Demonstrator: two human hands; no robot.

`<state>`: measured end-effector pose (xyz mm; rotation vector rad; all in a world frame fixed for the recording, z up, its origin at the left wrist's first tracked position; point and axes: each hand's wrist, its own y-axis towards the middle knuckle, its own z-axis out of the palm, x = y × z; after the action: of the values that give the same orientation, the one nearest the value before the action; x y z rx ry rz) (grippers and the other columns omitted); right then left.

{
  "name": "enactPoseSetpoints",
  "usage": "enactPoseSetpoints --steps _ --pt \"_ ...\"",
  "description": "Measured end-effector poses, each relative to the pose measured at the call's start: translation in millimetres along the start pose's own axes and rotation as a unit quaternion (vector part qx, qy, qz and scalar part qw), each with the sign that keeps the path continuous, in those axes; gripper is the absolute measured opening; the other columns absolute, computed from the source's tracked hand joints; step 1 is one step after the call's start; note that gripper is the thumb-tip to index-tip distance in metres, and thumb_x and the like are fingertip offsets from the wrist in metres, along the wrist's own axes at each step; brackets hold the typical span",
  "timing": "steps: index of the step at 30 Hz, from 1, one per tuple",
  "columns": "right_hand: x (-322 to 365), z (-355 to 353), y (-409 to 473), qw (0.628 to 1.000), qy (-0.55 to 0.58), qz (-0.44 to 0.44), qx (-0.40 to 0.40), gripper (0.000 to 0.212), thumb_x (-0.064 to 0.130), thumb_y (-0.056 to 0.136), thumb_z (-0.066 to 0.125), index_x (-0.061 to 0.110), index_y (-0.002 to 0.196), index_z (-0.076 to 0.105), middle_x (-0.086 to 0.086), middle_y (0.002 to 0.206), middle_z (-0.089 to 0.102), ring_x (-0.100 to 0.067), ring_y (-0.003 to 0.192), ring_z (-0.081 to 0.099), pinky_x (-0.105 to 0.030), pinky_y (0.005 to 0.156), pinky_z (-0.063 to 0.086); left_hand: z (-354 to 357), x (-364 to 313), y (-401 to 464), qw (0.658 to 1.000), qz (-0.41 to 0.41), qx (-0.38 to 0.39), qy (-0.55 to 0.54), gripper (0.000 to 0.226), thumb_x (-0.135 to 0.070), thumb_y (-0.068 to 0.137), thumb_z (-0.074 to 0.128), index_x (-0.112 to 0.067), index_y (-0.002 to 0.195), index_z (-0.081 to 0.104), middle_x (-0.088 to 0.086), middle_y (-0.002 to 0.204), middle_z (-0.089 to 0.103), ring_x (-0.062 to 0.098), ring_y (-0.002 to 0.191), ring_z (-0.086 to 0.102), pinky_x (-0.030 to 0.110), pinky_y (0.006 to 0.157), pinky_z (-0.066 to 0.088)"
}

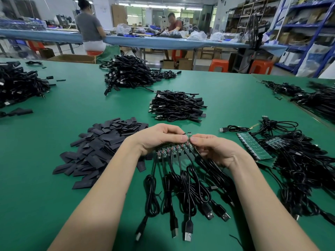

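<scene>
Left hand: the left hand (159,137) has its fingers curled over the strip of little green circuit boards (169,151) and grips it from the left.
Right hand: the right hand (211,149) pinches the far right end of the strip with thumb and finger, right next to the left hand's fingertips.
Strip: it is in the middle of the green table top (54,124), close to the person. I cannot tell if it touches the table.
Cables: thin black cables (184,182) run from the little boards and lie on the table toward the person. They end in silver USB plugs (188,232).
Left of the hands: a heap of flat black sleeve pieces (105,145), just beside the left wrist.
Behind the hands: a small pile of black cables (177,105), with a bigger pile (128,73) farther back.
Right of the hands: a flat green board panel (253,147) next to a big tangle of black cables (304,160).
Far back: two people at a long blue table (54,36).
</scene>
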<state>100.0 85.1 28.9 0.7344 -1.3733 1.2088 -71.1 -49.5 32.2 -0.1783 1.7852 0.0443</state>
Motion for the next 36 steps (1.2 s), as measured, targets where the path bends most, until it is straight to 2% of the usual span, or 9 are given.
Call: enactPoseSetpoints --steps 4,6,8,11,14,18,24,28,36 --pt "7 -2 -2 0.999 -0.013 -0.025 -0.025 0.017 0.025 0.078 0.081 0.029 0.062 0.077 0.015 0.055 0.057 0.001 0.049 0.043 -0.015 0.047 0.033 -1 -1 0 0.999 -0.006 -0.022 0.026 0.010 -0.038 0.080 0.079 -0.030 0.086 0.078 -0.012 0.093 0.075 0.001 0.088 0.064 0.025 0.088 0.038" --pt "13 -3 -4 0.994 -0.042 -0.011 -0.099 0.011 0.032 0.068 0.086 0.026 0.076 0.080 0.013 0.065 0.067 -0.002 0.054 0.050 -0.018 0.051 0.037 -1 -3 3 0.996 -0.016 -0.059 0.072 0.014 -0.039 0.080 0.082 -0.028 0.089 0.079 -0.009 0.092 0.077 -0.001 0.084 0.067 0.015 0.082 0.044" --pt "18 -5 -5 0.974 -0.077 -0.021 -0.212 0.034 0.037 0.063 0.089 0.022 0.092 0.080 0.009 0.081 0.076 -0.005 0.062 0.057 -0.022 0.060 0.043 -1 -3 7 0.983 -0.012 -0.105 0.151 0.014 -0.041 0.081 0.081 -0.029 0.086 0.079 -0.008 0.084 0.077 -0.001 0.075 0.066 0.013 0.073 0.047" --pt "28 -7 -7 0.941 -0.121 -0.091 -0.302 0.027 0.034 0.072 0.089 0.021 0.092 0.077 0.011 0.080 0.077 0.001 0.057 0.062 -0.019 0.060 0.047 3 -4 9 0.940 -0.033 -0.163 0.299 0.023 -0.050 0.080 0.078 -0.031 0.092 0.073 -0.013 0.085 0.075 -0.001 0.079 0.066 0.026 0.080 0.052" --pt "37 -6 -8 0.927 -0.149 -0.138 -0.315 0.019 0.031 0.075 0.088 0.020 0.086 0.076 0.013 0.070 0.074 0.002 0.054 0.062 -0.012 0.050 0.047 16 -10 12 0.871 -0.040 -0.201 0.447 0.046 -0.059 0.081 0.072 -0.035 0.117 0.059 -0.016 0.112 0.066 0.007 0.105 0.060 0.036 0.098 0.047" --pt "36 1 -6 0.932 -0.140 -0.136 -0.304 0.020 0.030 0.077 0.086 0.019 0.090 0.075 0.012 0.067 0.071 -0.001 0.054 0.061 -0.010 0.050 0.046 48 -21 21 0.964 0.023 -0.235 0.124 0.027 -0.035 0.089 0.070 -0.027 0.113 0.061 -0.010 0.105 0.069 0.009 0.097 0.067 0.025 0.080 0.054" --pt "35 1 -6 0.945 -0.094 -0.125 -0.287 0.016 0.021 0.082 0.083 0.015 0.094 0.075 -0.005 0.082 0.071 -0.009 0.054 0.062 -0.018 0.058 0.055 75 -14 27 0.951 0.022 -0.241 -0.193 0.022 -0.010 0.092 0.068 -0.005 0.113 0.062 0.006 0.091 0.075 0.009 0.071 0.071 0.023 0.077 0.060" --pt "37 4 -6 0.947 -0.109 -0.108 -0.281 0.017 0.022 0.082 0.083 0.014 0.095 0.075 -0.006 0.090 0.077 -0.018 0.063 0.072 -0.019 0.058 0.056 75 -10 23 0.939 0.038 -0.258 -0.223 0.020 -0.009 0.092 0.070 -0.003 0.110 0.064 0.012 0.094 0.073 0.010 0.069 0.071 0.023 0.076 0.060" --pt "38 14 -3 0.935 -0.166 -0.095 -0.300 0.019 0.020 0.081 0.084 0.013 0.085 0.067 -0.007 0.074 0.068 -0.006 0.048 0.061 -0.023 0.059 0.061 77 -5 17 0.942 0.067 -0.287 -0.163 0.022 -0.010 0.090 0.071 -0.009 0.112 0.067 0.007 0.104 0.071 0.008 0.074 0.070 0.023 0.071 0.058"
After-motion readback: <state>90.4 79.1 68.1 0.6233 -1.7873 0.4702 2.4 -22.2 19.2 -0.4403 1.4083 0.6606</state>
